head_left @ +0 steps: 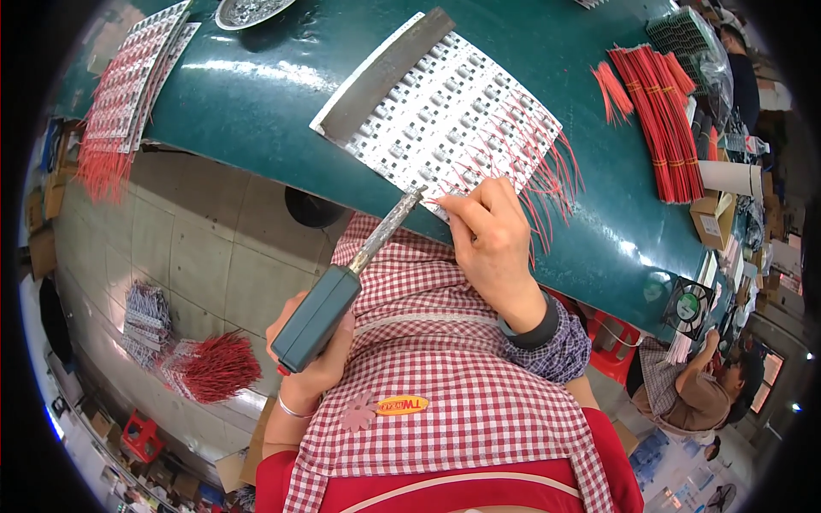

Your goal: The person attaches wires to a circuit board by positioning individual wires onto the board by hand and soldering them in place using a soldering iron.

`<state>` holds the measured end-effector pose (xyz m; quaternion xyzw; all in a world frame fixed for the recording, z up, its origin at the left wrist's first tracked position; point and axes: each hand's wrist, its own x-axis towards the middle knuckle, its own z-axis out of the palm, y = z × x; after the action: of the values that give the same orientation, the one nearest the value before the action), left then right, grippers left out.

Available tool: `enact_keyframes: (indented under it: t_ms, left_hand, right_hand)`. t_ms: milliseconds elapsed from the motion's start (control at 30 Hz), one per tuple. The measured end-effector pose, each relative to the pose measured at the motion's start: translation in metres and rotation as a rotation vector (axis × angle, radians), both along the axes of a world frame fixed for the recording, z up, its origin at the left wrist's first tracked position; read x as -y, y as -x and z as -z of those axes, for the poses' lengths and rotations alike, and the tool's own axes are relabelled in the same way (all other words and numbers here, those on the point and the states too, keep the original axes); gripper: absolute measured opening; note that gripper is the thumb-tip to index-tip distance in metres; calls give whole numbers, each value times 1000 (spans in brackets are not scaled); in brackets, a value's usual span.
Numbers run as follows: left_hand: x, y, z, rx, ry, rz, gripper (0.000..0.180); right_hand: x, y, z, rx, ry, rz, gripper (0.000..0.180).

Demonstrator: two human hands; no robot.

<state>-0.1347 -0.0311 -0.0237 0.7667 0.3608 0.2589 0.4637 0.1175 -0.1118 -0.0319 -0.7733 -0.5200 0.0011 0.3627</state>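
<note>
My left hand (329, 355) is closed around the dark green body of a soldering gun (319, 318). Its worn metal tip reaches up to the near edge of a white circuit board panel (432, 111). Rows of small black and silver parts cover the panel, and thin red wires (554, 171) stick out over its right side. At the near corner, beside the soldering tip, my right hand (496, 239) pinches the end of a red wire (436, 201). Whether the tip touches the wire cannot be made out. A dark flat bar (389, 81) lies along the panel's far left side.
Wired panels (141, 73) overhang the green table (248, 111) at left. A metal dish (250, 12) stands at the back. Bundled red wires (654, 120) and a small fan (688, 303) are at right. More bundles (209, 368) sit low at left; another person (705, 385) sits at right.
</note>
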Motion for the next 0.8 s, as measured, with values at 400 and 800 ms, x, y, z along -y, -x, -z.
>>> enact_keyframes:
  t_ms: [400,800]
  left_hand:
    - [4,3,5,9,67,-20,22]
    - [5,0,1,-16,60,14,20]
  right_hand:
    - [2,18,13,-2,-179,83,24]
    - [0,22,23,123,-187,88,27]
